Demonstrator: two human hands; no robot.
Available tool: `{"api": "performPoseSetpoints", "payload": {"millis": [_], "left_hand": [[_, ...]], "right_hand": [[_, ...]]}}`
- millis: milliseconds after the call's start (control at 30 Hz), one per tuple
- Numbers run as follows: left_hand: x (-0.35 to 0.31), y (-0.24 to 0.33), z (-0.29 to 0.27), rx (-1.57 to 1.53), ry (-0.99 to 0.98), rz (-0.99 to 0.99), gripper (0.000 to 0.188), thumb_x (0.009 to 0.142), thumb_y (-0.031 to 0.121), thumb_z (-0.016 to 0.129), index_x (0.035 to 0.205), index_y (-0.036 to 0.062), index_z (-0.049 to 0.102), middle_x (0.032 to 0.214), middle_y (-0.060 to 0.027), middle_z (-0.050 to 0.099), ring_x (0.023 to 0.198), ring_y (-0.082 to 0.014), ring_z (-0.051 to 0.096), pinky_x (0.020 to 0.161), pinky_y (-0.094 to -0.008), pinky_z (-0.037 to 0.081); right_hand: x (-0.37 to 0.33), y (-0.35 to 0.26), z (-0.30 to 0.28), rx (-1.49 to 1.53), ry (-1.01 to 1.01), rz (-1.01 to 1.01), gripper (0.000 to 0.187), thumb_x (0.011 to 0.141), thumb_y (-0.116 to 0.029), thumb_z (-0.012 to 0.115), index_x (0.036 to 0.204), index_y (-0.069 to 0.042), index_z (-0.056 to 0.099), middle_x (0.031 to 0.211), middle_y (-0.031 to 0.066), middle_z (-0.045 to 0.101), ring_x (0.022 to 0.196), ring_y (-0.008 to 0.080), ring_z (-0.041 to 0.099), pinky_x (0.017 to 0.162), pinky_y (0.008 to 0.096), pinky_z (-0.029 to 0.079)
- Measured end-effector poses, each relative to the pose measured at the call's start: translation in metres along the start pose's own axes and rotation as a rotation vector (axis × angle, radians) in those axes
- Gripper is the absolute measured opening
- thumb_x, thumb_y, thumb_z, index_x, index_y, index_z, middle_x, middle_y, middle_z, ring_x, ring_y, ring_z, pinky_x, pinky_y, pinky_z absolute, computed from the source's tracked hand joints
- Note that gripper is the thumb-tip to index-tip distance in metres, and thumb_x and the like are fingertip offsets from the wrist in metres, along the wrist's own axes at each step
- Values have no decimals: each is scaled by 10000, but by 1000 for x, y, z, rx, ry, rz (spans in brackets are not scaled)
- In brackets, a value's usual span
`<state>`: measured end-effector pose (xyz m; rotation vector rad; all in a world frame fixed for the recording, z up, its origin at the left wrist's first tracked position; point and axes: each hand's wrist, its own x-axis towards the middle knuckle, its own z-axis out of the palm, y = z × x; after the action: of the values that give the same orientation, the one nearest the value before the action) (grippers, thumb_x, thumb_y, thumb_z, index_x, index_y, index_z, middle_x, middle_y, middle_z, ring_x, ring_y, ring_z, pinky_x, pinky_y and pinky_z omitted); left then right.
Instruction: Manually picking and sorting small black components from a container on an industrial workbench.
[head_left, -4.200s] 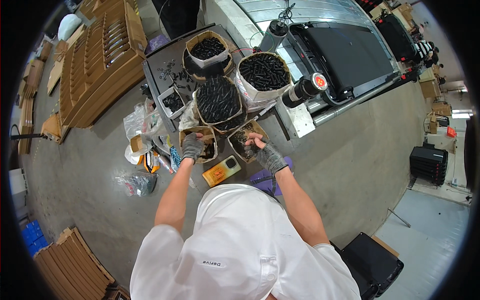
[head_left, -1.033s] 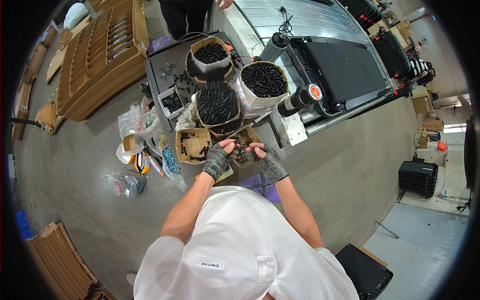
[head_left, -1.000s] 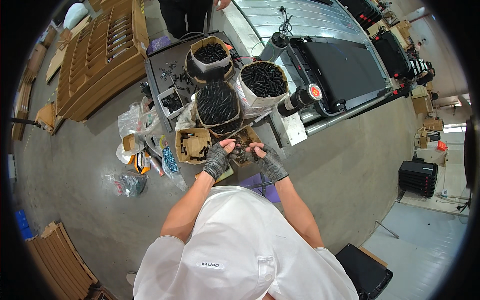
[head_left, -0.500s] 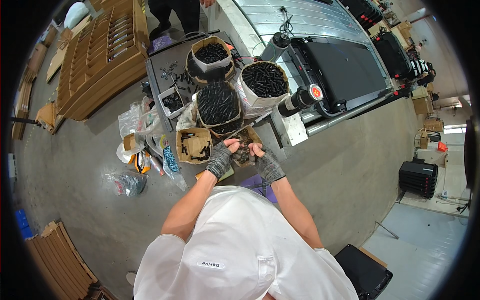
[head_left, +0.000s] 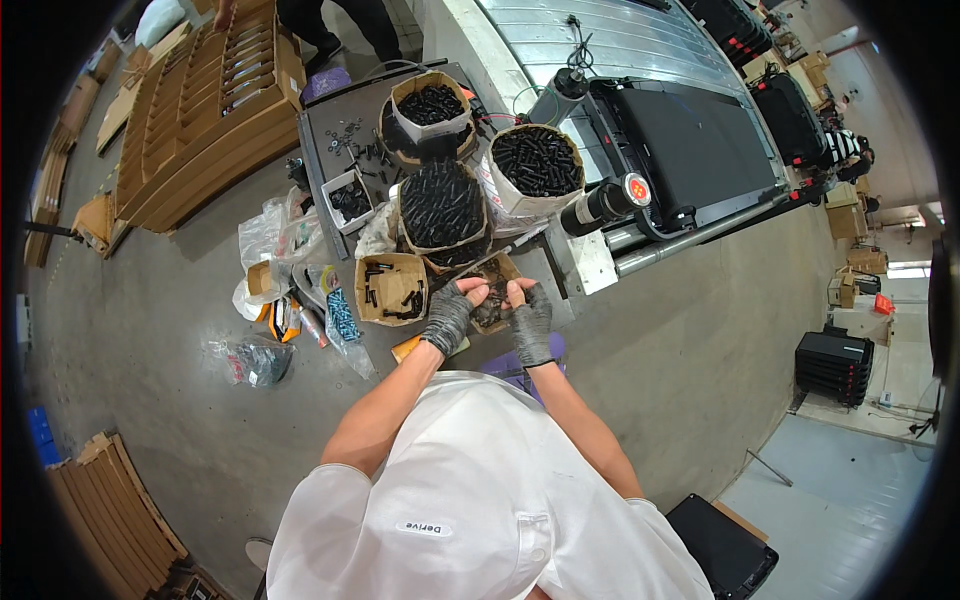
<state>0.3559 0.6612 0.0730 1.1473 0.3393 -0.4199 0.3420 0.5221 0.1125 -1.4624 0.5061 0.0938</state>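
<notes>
My left hand [head_left: 453, 312] and my right hand [head_left: 531, 322], both in grey fingerless gloves, are held close together over a small cardboard box [head_left: 512, 268] of small dark parts. Thumb and fingers are pinched on each hand; anything between them is too small to make out. Left of my left hand stands an open cardboard box [head_left: 391, 320] with a few black cylindrical pieces inside. Just beyond my hands, a box heaped with black cylindrical parts [head_left: 441, 205] sits on the work table.
More black parts fill a white-sided box [head_left: 538, 162] and another box [head_left: 430, 104] behind. A small white tray [head_left: 347, 201] stands at the table's left. Plastic bags [head_left: 270, 235] lie left of it. A conveyor [head_left: 520, 40] carries a black case [head_left: 690, 140].
My right hand has turned more upright and shifted slightly, its fingertips still near my left hand's. At the top, another person's legs appear a little farther left.
</notes>
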Motion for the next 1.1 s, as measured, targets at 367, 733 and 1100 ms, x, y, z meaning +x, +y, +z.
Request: {"api": "performPoseSetpoints", "payload": {"millis": [367, 733, 1100], "left_hand": [[-3, -4, 11, -339, -5, -131, 302, 880, 156, 671, 1127, 7, 583, 1005, -107, 674, 878, -182, 644, 780, -296, 529], [0, -5, 5, -519, -62, -251, 339, 881, 180, 675, 1159, 21, 561, 974, -76, 659, 818, -173, 633, 723, -295, 541], [-4, 3, 0, -211, -132, -136, 273, 875, 152, 678, 1098, 13, 605, 899, -46, 656, 746, -135, 619, 669, -264, 520]], "right_hand": [[5, 17, 18, -335, 246, -410, 255, 967, -270, 518, 995, -17, 528, 861, 75, 562, 786, 177, 547, 748, 338, 462], [14, 10, 13, -161, 126, -246, 262, 946, -278, 577, 1002, -23, 566, 782, 28, 555, 727, 141, 535, 714, 285, 455], [15, -28, -13, 224, -339, 173, 270, 918, -298, 626, 1015, -47, 605, 690, -38, 507, 580, 51, 438, 508, 187, 322]]}}
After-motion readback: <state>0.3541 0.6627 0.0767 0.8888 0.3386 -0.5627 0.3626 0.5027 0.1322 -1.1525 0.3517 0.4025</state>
